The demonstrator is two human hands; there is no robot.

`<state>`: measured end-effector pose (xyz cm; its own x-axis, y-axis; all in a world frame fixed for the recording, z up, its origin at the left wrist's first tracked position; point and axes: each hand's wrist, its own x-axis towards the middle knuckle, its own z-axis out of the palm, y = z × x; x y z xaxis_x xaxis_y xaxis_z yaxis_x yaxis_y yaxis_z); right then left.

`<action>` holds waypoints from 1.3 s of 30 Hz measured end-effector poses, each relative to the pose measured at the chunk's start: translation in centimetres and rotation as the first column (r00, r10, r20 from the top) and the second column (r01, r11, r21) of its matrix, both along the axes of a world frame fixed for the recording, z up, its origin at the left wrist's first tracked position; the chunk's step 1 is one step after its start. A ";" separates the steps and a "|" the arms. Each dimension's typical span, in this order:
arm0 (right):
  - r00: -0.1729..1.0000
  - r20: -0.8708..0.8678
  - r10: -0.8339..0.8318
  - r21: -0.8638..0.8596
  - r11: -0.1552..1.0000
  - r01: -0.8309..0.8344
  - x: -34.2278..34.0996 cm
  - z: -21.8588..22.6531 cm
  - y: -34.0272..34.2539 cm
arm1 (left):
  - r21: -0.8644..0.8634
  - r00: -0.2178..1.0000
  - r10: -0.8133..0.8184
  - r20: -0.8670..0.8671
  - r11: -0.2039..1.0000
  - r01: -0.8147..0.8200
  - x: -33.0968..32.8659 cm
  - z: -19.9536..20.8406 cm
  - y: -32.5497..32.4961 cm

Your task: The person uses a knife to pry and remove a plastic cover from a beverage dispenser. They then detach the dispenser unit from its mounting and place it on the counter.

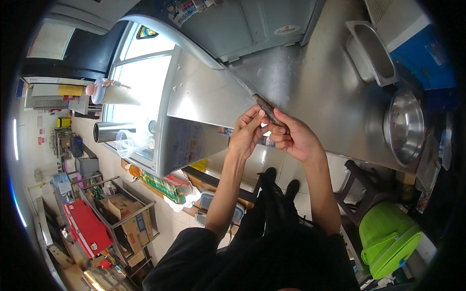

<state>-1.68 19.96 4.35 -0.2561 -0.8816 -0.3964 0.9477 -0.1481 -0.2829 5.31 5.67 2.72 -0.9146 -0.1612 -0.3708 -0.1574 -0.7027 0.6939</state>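
Note:
Both my hands are raised in front of me near the edge of the steel table [320,97], on a long thin tool with a dark handle [265,106]. Its narrow grey metal part points away to the upper left, toward the grey machine; whether it is a knife seen on edge, I cannot tell. My left hand [246,132] pinches the handle at its side with thumb and fingers. Around the handle's near end my right hand [297,136] is closed, the thumb lying along it. The fingers partly hide the handle.
At the table's back stands a grey machine [262,29]. On the right are a steel pan [371,53] and a steel bowl [407,127]. A glass-topped freezer [165,87] bearing cups stands left. A stool [361,189] and green bucket [388,237] stand lower right; a cart [121,218] lower left.

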 end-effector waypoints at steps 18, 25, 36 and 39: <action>0.108 -0.990 0.088 0.139 0.670 0.729 5.1 -1.6 -4.4 | 0.137 0.992 0.104 -0.075 0.986 -0.093 -0.2 -1.7 -0.9; 0.250 -0.963 0.099 0.254 0.645 0.720 -1.0 -0.4 -8.1 | -0.102 0.983 0.127 0.135 0.988 -0.113 6.8 -0.3 -1.7; 0.481 -0.877 -0.007 0.340 0.699 0.629 -6.1 -4.5 -19.7 | -0.165 0.946 0.268 0.185 0.957 -0.239 13.8 -0.5 -4.7; 0.581 -0.811 -0.070 0.384 0.686 0.619 -6.4 -5.4 -20.4 | -0.121 0.949 0.293 0.119 0.953 -0.279 14.0 -0.6 -5.3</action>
<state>-8.11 -0.42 -1.05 -0.9039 -0.2994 -0.3055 0.3088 0.0373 -0.9504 19.33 0.41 2.12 -0.7675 -0.4521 -0.4545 -0.0562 -0.6588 0.7503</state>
